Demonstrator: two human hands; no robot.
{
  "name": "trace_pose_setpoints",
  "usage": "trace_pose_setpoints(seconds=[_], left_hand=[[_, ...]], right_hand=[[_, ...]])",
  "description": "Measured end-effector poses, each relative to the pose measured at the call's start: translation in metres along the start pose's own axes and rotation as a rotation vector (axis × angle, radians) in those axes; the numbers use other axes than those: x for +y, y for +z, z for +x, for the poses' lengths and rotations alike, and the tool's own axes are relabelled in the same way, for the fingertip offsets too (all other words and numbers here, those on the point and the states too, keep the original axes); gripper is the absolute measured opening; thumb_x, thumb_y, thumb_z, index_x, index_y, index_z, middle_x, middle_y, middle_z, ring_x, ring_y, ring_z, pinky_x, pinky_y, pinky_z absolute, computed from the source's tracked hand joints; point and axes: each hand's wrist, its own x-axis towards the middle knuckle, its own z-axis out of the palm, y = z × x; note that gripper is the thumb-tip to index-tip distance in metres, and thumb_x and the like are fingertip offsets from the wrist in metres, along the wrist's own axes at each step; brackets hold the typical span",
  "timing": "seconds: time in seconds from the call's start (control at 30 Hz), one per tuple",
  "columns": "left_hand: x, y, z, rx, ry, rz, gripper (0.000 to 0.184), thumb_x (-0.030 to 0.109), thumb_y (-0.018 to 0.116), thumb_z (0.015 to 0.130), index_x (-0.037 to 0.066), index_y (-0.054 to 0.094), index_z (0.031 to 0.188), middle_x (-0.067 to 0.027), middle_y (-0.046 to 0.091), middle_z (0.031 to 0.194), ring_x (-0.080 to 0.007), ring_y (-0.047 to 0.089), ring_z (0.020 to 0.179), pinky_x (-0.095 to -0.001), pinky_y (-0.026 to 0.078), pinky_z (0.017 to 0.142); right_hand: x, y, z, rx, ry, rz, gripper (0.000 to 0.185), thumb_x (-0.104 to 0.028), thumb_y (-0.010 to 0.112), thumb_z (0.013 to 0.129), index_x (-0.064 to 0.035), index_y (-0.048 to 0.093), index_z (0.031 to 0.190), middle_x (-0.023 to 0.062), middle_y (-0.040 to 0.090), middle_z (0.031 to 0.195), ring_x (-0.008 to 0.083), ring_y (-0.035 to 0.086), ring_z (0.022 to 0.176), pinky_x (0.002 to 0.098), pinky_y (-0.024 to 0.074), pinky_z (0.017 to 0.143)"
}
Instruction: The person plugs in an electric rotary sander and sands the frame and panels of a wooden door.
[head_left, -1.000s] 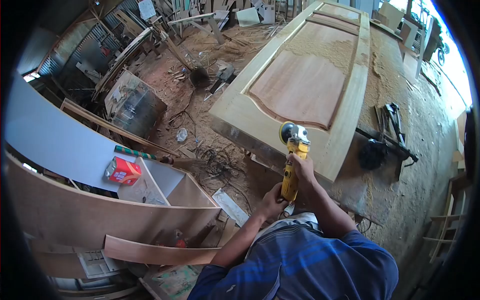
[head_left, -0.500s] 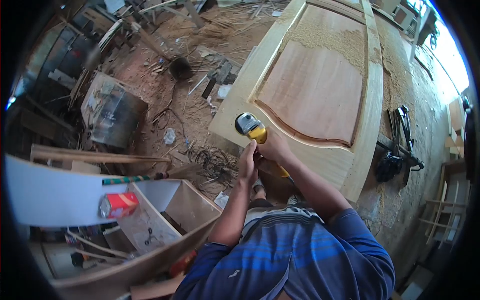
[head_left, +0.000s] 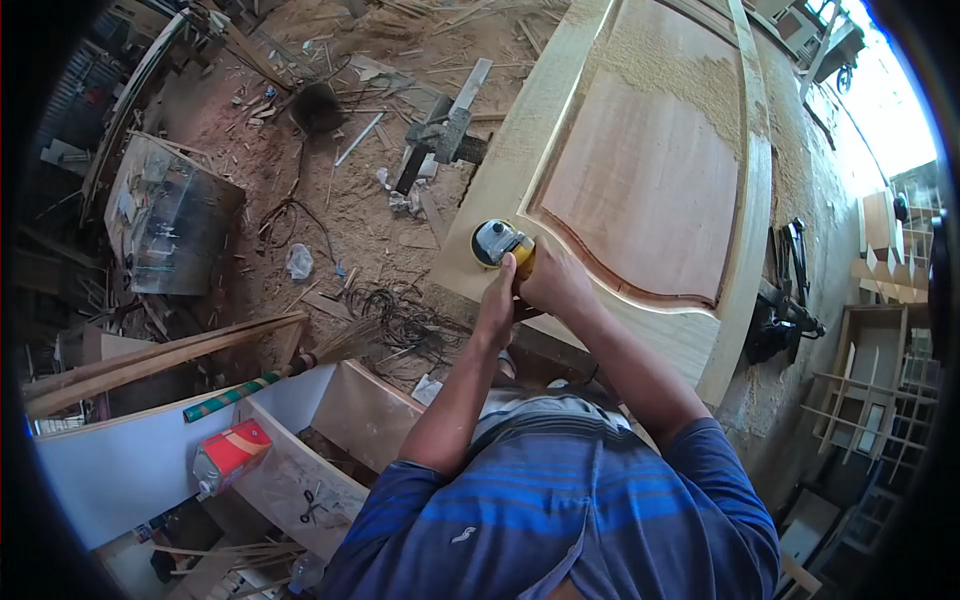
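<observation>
A yellow angle grinder (head_left: 524,256) with a silver head and a dark round disc is at the near left corner of a wooden panel door (head_left: 480,200). Its disc is over the pale frame wood; I cannot tell whether it touches. My right hand (head_left: 558,278) is wrapped around the grinder's body from the right. From the left, my left hand (head_left: 498,302) is closed on the tool, with its thumb up by the head. The lower grinder body is hidden by my hands. Sawdust (head_left: 670,75) covers the far part of the door's reddish panel.
Black clamps (head_left: 785,300) are beside the door's right edge. A cabinet carcass (head_left: 330,500) at lower left bears a red can (head_left: 232,455) and scissors (head_left: 312,505). Tangled cable (head_left: 395,320), a metal-sided box (head_left: 180,220) and wood scraps lie on the dusty floor.
The camera view has shifted, so the surroundings sit differently in the frame. My left hand's thumb is now closer to the grinder's head. Both hands still hold the grinder at the same door corner.
</observation>
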Motion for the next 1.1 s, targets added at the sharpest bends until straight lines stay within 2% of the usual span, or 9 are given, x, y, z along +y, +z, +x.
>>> trace_pose_setpoints(seconds=[0.13, 0.23, 0.4, 0.5, 0.6, 0.7, 0.87, 0.97, 1.1], left_hand=[[-0.011, 0.001, -0.012, 0.062, -0.026, -0.04, 0.076, 0.068, 0.035, 0.11, 0.007, 0.049, 0.152, -0.0153, 0.064, 0.138, -0.0282, 0.072, 0.117, -0.0448, 0.063, 0.096], [-0.018, 0.001, -0.039, 0.152, -0.011, -0.101, 0.075, 0.065, 0.036, 0.112, 0.002, 0.052, 0.15, -0.0171, 0.063, 0.137, -0.0252, 0.069, 0.121, -0.0417, 0.059, 0.101], [-0.031, -0.003, -0.066, 0.165, 0.003, -0.132, 0.073, 0.065, 0.029, 0.113, 0.007, 0.048, 0.153, -0.014, 0.06, 0.142, -0.026, 0.061, 0.132, -0.0416, 0.055, 0.105], [-0.03, 0.005, -0.06, 0.267, -0.032, -0.106, 0.071, 0.063, 0.028, 0.114, 0.007, 0.047, 0.154, -0.0144, 0.059, 0.143, -0.0252, 0.061, 0.132, -0.0421, 0.053, 0.106], [-0.026, 0.005, -0.039, 0.193, -0.005, -0.114, 0.073, 0.064, 0.028, 0.114, 0.006, 0.047, 0.154, -0.0147, 0.059, 0.143, -0.0255, 0.061, 0.132, -0.0425, 0.053, 0.107], [-0.023, 0.001, -0.014, 0.087, 0.026, -0.042, 0.086, 0.075, 0.035, 0.107, 0.006, 0.044, 0.158, -0.0137, 0.057, 0.149, -0.0277, 0.06, 0.135, -0.0467, 0.054, 0.107], [0.013, 0.027, 0.007, 0.101, -0.005, 0.028, 0.089, 0.078, 0.04, 0.104, 0.006, 0.046, 0.156, -0.0168, 0.061, 0.143, -0.03, 0.069, 0.125, -0.044, 0.063, 0.096], [0.018, 0.028, 0.031, 0.069, 0.004, 0.034, 0.088, 0.077, 0.041, 0.104, 0.005, 0.047, 0.155, -0.0171, 0.062, 0.142, -0.0304, 0.069, 0.125, -0.0458, 0.064, 0.097], [0.031, 0.035, 0.059, 0.009, 0.012, 0.057, 0.088, 0.075, 0.043, 0.104, 0.002, 0.049, 0.152, -0.0193, 0.063, 0.141, -0.0318, 0.072, 0.119, -0.0469, 0.066, 0.091]], right_hand=[[-0.009, -0.003, -0.009, -0.13, 0.016, -0.044, 0.045, -0.029, 0.07, 0.087, 0.0013, 0.056, 0.117, 0.0293, 0.075, 0.101, 0.0475, 0.074, 0.099, 0.055, 0.0584, 0.086], [-0.013, 0.007, -0.022, -0.173, -0.031, -0.034, 0.045, -0.025, 0.07, 0.085, 0.002, 0.055, 0.117, 0.0305, 0.074, 0.094, 0.0494, 0.073, 0.093, 0.0562, 0.0577, 0.085], [-0.016, 0.016, -0.04, -0.288, -0.101, -0.031, 0.045, -0.022, 0.069, 0.084, 0.0018, 0.052, 0.118, 0.0295, 0.074, 0.094, 0.0482, 0.074, 0.091, 0.0563, 0.0578, 0.082], [-0.009, 0.02, -0.033, -0.251, -0.125, -0.041, 0.043, -0.021, 0.068, 0.085, 0.0022, 0.051, 0.117, 0.0295, 0.074, 0.093, 0.0481, 0.074, 0.09, 0.0565, 0.0577, 0.082], [-0.007, 0.01, -0.023, -0.212, -0.093, -0.035, 0.041, -0.019, 0.068, 0.086, 0.0024, 0.05, 0.116, 0.0298, 0.073, 0.092, 0.0481, 0.074, 0.09, 0.0563, 0.0577, 0.081], [-0.003, 0.002, -0.01, -0.155, -0.075, -0.033, 0.041, -0.021, 0.067, 0.088, 0.0029, 0.05, 0.118, 0.0293, 0.074, 0.092, 0.0473, 0.074, 0.091, 0.0559, 0.0578, 0.081], [0.003, -0.008, 0.017, -0.087, -0.009, -0.055, 0.044, -0.026, 0.067, 0.092, 0.0033, 0.05, 0.121, 0.0297, 0.074, 0.098, 0.0461, 0.075, 0.095, 0.0544, 0.0586, 0.085], [0.007, -0.017, 0.031, -0.047, 0.02, -0.034, 0.046, -0.027, 0.067, 0.092, 0.0031, 0.05, 0.122, 0.0304, 0.074, 0.1, 0.0463, 0.074, 0.098, 0.0542, 0.0587, 0.087], [0.01, -0.03, 0.05, -0.009, 0.094, -0.033, 0.045, -0.027, 0.067, 0.093, 0.0024, 0.05, 0.122, 0.0306, 0.074, 0.102, 0.047, 0.074, 0.1, 0.0546, 0.0586, 0.087]])
